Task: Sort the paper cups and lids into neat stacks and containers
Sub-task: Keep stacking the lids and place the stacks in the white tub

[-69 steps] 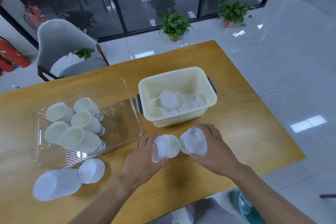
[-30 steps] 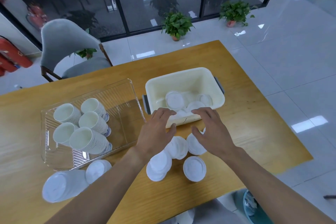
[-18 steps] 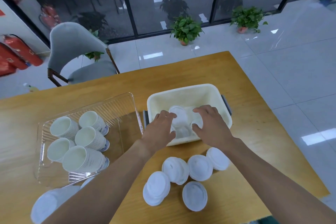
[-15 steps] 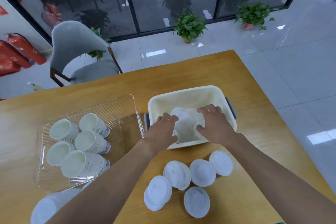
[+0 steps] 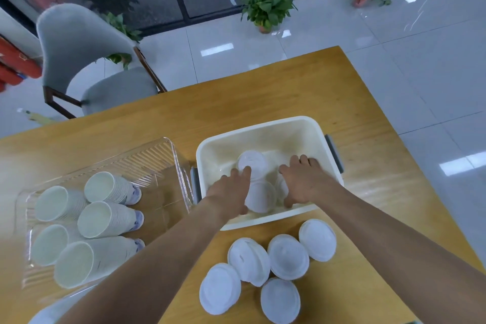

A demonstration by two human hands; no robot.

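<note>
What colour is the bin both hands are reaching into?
Cream bin with grey side handles; head view.

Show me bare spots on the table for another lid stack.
Bare wood lies right of the cream bin, beyond the bin toward the chair, and between the clear tray and the loose lids. Crowded: inside the bin, around both hands.

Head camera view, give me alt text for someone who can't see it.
Both hands, left hand and right hand, reach into a cream bin holding white lids on a wooden table. Five lid stacks lie in front of it; a clear tray at left holds stacked paper cups.
</note>
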